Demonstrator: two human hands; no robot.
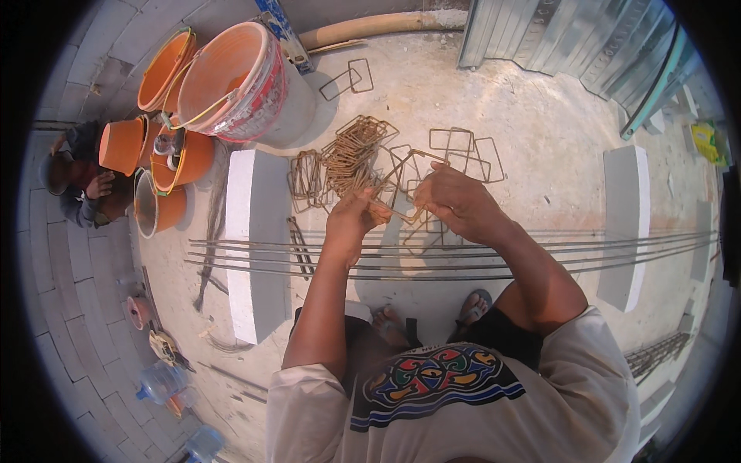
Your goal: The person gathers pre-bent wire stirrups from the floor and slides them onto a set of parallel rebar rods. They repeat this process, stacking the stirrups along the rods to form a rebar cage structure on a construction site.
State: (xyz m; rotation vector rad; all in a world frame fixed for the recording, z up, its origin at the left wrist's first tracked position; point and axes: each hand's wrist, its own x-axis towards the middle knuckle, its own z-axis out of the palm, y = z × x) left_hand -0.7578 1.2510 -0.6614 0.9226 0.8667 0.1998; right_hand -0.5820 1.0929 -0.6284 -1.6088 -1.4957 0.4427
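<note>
My left hand (351, 218) and my right hand (455, 201) are raised side by side, both closed on a rusty square wire stirrup (407, 166) held above several long steel rods (579, 251). The rods lie across two white blocks, one at the left (255, 231) and one at the right (627, 216). A pile of more rusty stirrups (351, 158) lies on the concrete just beyond my hands. My feet in sandals (472, 307) show below the rods.
Orange buckets (231, 81) are stacked at the upper left. Another person (81, 181) crouches at the left edge on the paved ground. Plastic bottles (160, 380) lie at the lower left. Corrugated metal sheeting (563, 38) stands at the back right, a pipe (370, 27) beside it.
</note>
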